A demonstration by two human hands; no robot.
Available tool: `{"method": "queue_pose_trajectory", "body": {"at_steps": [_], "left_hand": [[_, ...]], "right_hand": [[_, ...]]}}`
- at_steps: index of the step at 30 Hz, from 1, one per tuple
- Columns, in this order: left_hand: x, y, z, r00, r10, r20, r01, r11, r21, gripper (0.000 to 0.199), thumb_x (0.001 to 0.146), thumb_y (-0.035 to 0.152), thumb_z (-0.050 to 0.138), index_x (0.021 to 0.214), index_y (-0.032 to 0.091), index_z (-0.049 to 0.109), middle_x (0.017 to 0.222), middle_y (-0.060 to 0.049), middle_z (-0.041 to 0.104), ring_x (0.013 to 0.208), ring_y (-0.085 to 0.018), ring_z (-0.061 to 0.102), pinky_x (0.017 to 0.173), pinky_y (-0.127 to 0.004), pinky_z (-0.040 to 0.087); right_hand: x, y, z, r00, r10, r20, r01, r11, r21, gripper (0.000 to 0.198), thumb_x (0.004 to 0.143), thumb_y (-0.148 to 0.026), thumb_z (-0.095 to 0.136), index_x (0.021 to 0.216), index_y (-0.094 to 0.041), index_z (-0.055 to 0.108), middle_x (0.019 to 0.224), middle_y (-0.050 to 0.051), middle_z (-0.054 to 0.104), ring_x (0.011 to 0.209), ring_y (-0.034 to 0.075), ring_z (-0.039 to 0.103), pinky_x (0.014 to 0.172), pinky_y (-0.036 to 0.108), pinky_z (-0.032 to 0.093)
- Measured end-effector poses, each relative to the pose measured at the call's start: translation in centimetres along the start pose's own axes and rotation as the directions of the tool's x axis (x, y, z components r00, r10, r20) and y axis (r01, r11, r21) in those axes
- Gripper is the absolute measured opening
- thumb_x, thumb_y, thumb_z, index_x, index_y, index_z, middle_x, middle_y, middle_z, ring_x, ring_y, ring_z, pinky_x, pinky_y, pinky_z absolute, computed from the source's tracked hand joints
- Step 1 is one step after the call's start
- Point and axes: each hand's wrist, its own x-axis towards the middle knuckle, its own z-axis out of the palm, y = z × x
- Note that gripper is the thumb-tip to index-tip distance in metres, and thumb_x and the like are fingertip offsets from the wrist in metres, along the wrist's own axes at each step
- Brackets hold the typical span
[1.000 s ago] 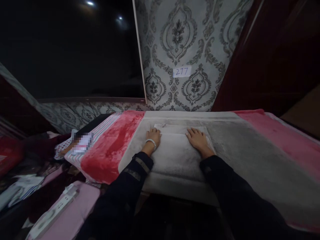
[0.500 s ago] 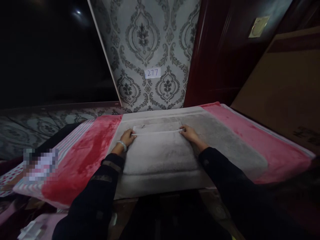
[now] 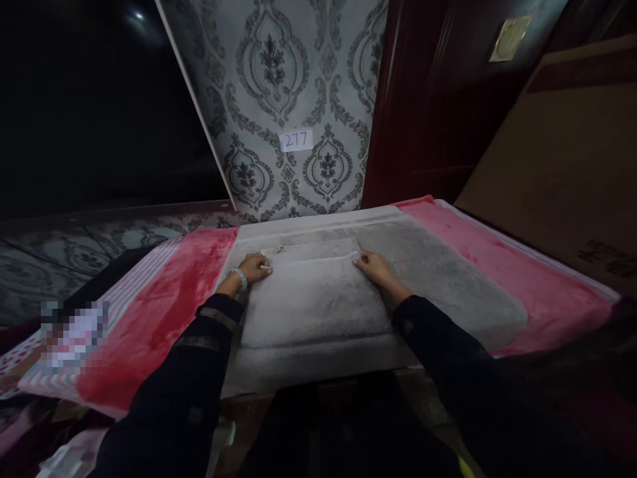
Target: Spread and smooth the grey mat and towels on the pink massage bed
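Observation:
A light grey plush cloth (image 3: pixel 318 299), whose exact kind I cannot tell, lies folded in the middle of the table cover. My left hand (image 3: pixel 252 268), with a bracelet at the wrist, pinches the far left corner of its folded edge. At the far right corner, my right hand (image 3: pixel 374 267) grips the same edge between thumb and fingers. Beyond that edge shows a flat pale strip (image 3: pixel 311 248) with a small dark mark near its left end. The fingertips' undersides are partly hidden by the cloth.
A plush cover with red (image 3: pixel 164 312), grey (image 3: pixel 438 279) and pink (image 3: pixel 497 265) areas spreads over the table. Behind it are patterned wallpaper (image 3: pixel 273 66) and a paper label reading 277 (image 3: pixel 296 140). A dark screen (image 3: pixel 89 106) stands left, a cardboard box (image 3: pixel 562 166) right.
The view has shifted slightly. Both hands keep hold of the cloth's far edge, and its right corner now looks a little raised and rounded near my right fingertips.

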Motion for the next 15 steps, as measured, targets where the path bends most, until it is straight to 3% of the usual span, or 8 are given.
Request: {"method": "queue_pose_trajectory", "body": {"at_steps": [6,11,15], "left_hand": [[-0.3,0.2,0.3,0.999,-0.029,0.033,0.03,0.999,-0.042,0.028,0.054,0.044,0.074,0.058,0.023,0.056,0.061,0.003,0.047,0.07,-0.017,0.048,0.069,-0.028,0.041],[-1.0,-0.4,-0.5,0.988,-0.083,0.131,0.119,0.948,-0.296,0.046,0.047,0.058,0.079,0.064,0.021,0.057,0.058,0.006,0.048,0.063,-0.013,0.045,0.061,-0.025,0.035],[-1.0,-0.4,-0.1,0.986,-0.157,0.058,0.167,0.905,-0.391,0.052,0.043,0.061,0.081,0.063,0.02,0.056,0.058,0.005,0.05,0.061,-0.013,0.047,0.06,-0.026,0.037]], "right_hand": [[-0.7,-0.1,0.1,0.998,0.032,-0.05,-0.033,0.999,-0.025,0.023,0.092,-0.029,0.056,0.097,-0.016,0.074,0.094,0.01,0.075,0.085,0.021,0.066,0.073,0.026,0.045],[-0.7,0.0,-0.4,0.992,0.031,-0.12,-0.025,0.999,0.046,0.029,0.094,-0.03,0.049,0.099,-0.014,0.073,0.091,0.008,0.074,0.084,0.021,0.065,0.071,0.026,0.045],[-0.6,-0.3,-0.1,0.987,0.123,-0.102,-0.122,0.992,0.017,0.028,0.094,-0.029,0.051,0.096,-0.013,0.074,0.096,0.012,0.075,0.087,0.022,0.067,0.071,0.026,0.045]]}}
